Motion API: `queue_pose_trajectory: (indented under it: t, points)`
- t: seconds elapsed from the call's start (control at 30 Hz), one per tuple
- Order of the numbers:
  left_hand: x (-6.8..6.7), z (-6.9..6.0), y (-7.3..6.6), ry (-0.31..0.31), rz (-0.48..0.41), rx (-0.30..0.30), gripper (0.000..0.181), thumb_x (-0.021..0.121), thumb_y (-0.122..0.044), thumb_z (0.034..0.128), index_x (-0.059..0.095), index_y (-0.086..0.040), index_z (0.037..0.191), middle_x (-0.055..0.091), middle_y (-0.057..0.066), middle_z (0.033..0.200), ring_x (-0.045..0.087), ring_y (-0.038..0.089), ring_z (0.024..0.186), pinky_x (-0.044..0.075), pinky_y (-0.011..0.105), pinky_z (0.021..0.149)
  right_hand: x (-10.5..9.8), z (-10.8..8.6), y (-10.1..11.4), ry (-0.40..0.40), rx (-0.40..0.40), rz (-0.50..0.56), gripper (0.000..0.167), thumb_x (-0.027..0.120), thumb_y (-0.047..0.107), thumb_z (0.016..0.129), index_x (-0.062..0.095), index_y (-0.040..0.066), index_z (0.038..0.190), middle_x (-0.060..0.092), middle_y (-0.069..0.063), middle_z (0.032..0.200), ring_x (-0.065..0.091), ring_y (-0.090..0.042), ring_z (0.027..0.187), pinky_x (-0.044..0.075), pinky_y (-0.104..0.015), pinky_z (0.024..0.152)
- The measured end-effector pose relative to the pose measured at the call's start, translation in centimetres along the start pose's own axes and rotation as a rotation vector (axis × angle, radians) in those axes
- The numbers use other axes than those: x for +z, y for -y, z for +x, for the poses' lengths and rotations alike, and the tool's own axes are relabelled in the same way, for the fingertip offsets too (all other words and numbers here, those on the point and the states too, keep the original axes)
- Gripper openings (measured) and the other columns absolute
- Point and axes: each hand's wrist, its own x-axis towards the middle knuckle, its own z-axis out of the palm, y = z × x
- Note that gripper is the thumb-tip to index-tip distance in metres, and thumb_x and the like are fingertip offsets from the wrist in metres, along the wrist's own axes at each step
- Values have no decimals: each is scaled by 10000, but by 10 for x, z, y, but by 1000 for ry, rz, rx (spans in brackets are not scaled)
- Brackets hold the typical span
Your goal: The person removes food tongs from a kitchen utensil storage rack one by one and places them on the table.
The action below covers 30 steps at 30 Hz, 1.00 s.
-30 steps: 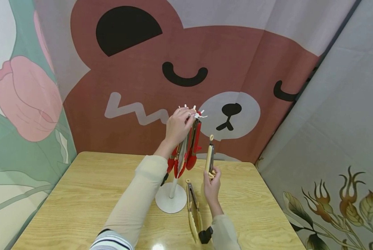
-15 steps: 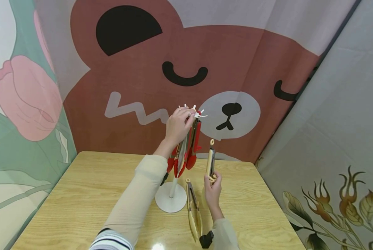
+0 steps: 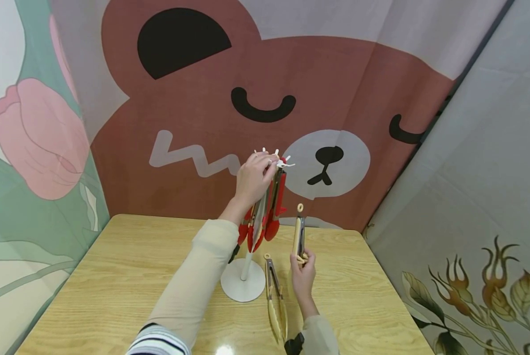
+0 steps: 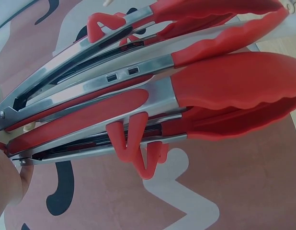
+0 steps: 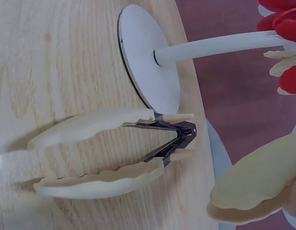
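Two hands busy around a stand of tongs

Left of centre in the head view, the left hand [image 3: 253,178] grips the top of the white stand [image 3: 242,293], though its fingers partly hide what they hold, so whether a ring is pinched too I cannot tell. Just right of it, red tongs [image 3: 271,230] hang heads down. Below centre, the spread cream tongs [image 5: 95,125] lie on the wooden table [image 3: 114,276], beside the stand's round base. Farther right, below the printed bear's muzzle [image 3: 351,162], the right hand [image 3: 303,277] grasps the closed cream tongs [image 3: 297,235] low down, ring end up.
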Motion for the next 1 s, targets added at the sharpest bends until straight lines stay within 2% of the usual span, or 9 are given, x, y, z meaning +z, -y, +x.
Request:
queue_pose_trajectory:
  t: [0.2,0.43,0.67,1.0]
  points:
    - [0,0,-1,10,1,-4,202,509,-192,898,679,-95,848,631,-6,1069,503,164,1076,431,284,833,-1,-3,-5,-39,34,-41,334,601,8,824,458,-132,1091,513,-176,780,445,-150,624,374,-170,502]
    - [0,0,-2,14,0,-9,207,505,-195,900,680,-95,851,630,-7,1071,497,154,1081,430,282,834,-4,-3,-43,-49,86,-132,333,649,82,806,499,-70,1062,510,-81,738,435,-92,571,381,-185,461]
    - [-1,1,0,1,4,-3,210,500,-192,900,679,-96,847,636,-10,1055,506,149,1063,435,283,822,-6,-6,-51,-57,100,-243,329,676,95,783,531,-69,1028,522,-75,700,441,-95,538,384,-193,436]
    - [0,0,-1,-4,-1,-6,212,500,-191,898,676,-99,826,638,-14,1051,507,145,1061,442,278,802,-11,-10,-56,-32,159,-336,374,705,136,763,549,-71,1032,545,-80,685,447,-97,532,384,-208,440]
